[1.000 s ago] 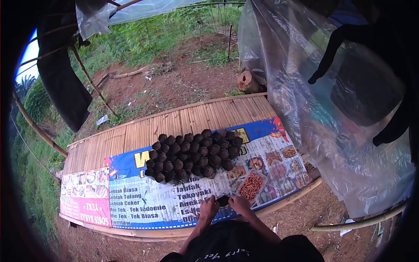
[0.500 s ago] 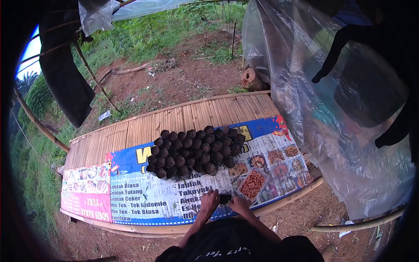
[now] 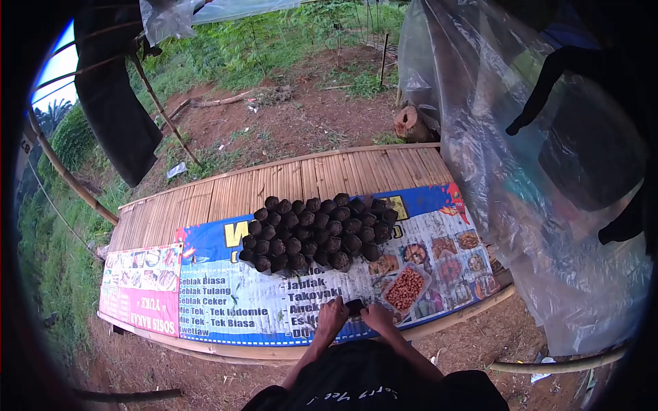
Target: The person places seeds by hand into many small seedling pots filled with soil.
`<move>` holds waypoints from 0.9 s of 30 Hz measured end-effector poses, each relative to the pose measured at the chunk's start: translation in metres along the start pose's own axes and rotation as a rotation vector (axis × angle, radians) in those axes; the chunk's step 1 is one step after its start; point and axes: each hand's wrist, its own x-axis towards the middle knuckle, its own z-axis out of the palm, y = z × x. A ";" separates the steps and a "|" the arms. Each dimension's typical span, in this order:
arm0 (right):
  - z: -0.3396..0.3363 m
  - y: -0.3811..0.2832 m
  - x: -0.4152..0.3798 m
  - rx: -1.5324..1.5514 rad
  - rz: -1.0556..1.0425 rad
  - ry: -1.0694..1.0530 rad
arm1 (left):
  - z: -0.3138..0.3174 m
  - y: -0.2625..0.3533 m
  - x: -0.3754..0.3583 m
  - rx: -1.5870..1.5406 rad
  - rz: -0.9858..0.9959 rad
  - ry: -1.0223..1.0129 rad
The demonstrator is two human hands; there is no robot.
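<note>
Between my two hands, near the table's front edge, is a small black pot or bag (image 3: pixel 354 307). The fingers of my left hand (image 3: pixel 333 316) are closed on its left side. My right hand (image 3: pixel 378 317) is closed at its right side. Just right of my right hand stands a clear plastic tub (image 3: pixel 426 279) full of reddish-brown seeds or nuts (image 3: pixel 406 289). Beyond my hands, a cluster of several dark soil-filled pots (image 3: pixel 310 233) stands close together on the printed banner (image 3: pixel 226 288).
The banner lies over a bamboo slat table (image 3: pixel 267 181). Clear plastic sheeting (image 3: pixel 473 137) hangs at the right, with dark cloth behind it. A bamboo pole (image 3: pixel 558 366) crosses the lower right. A log (image 3: pixel 410 123) lies beyond the table.
The view has shifted, so the table and pots appear slightly further right and the tub a little lower. Both hands remain around the small black item.
</note>
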 end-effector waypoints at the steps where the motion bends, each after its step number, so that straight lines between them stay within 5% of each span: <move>1: -0.006 -0.005 -0.004 0.002 0.002 -0.006 | 0.000 0.002 -0.002 0.001 -0.005 -0.005; 4: -0.012 -0.010 -0.012 -0.022 -0.118 0.268 | -0.002 0.010 -0.011 -0.055 -0.063 0.035; 7: -0.002 0.002 -0.011 -0.078 -0.105 0.265 | 0.009 0.004 -0.020 -0.022 -0.215 -0.111; 12: -0.002 0.002 -0.021 -0.217 -0.114 0.302 | 0.003 0.016 -0.008 -0.018 -0.089 0.102; 17: -0.003 0.003 -0.012 -0.135 -0.036 0.172 | 0.007 0.007 0.010 0.110 -0.071 -0.157; 21: -0.007 0.002 -0.010 -0.159 -0.014 0.317 | 0.001 0.008 0.002 0.074 0.009 -0.050; 25: -0.006 0.005 -0.011 -0.090 -0.056 0.353 | 0.004 0.011 -0.013 0.035 -0.094 -0.167; 27: -0.009 0.003 -0.015 -0.113 -0.049 0.359 | 0.004 0.020 -0.017 -0.017 -0.082 0.061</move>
